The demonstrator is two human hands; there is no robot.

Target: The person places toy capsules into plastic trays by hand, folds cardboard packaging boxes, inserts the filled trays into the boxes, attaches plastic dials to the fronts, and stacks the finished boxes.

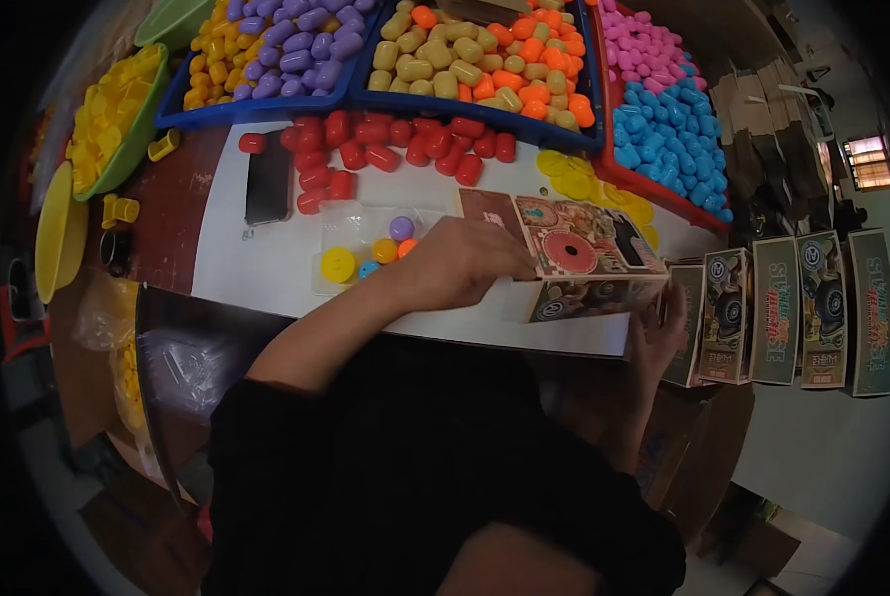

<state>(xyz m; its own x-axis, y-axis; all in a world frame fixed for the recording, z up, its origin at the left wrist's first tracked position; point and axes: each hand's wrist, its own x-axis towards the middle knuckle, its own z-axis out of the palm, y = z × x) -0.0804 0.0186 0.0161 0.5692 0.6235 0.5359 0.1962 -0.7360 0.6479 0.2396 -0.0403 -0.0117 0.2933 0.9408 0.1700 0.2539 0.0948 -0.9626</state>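
A printed cardboard box (596, 238) lies on its side near the table's front edge, with a brown flap (489, 211) standing out at its left end. My left hand (465, 263) is closed at that end, its curled fingers on the box edge. Around the lower right corner of the box, my right hand (661, 328) grips with thumb and fingers. Just left of my left hand sits a clear plastic tray (351, 221). In it are a yellow round piece (338, 264) and several small coloured pieces, partly hidden by my forearm.
Red capsules (380, 157) lie loose behind the tray, beside a dark phone (268, 184). Blue bins (366, 104) and a red bin (664, 204) of coloured capsules line the back. Yellow discs (574, 181) lie behind the box. Several printed boxes (775, 308) stand at right.
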